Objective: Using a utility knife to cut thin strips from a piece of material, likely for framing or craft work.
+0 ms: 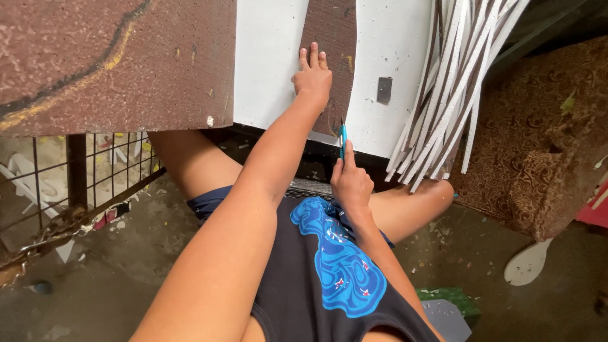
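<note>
The left hand (312,75) lies flat, fingers spread, on a white sheet (269,60) at the table (114,63) edge, while the right hand (350,183) grips a blue knife (342,140) against the sheet's near edge, beside hanging white strips (443,95).

Seen from above, the left arm stretches straight forward, its left hand (312,75) pressed flat, palm down, fingers together and pointing away from the body. The right arm is bent close to the torso, the right hand (351,182) curled in a grip with the forefinger extended forward. The two hands sit near each other, left ahead of right. Bare thighs spread below.
</note>
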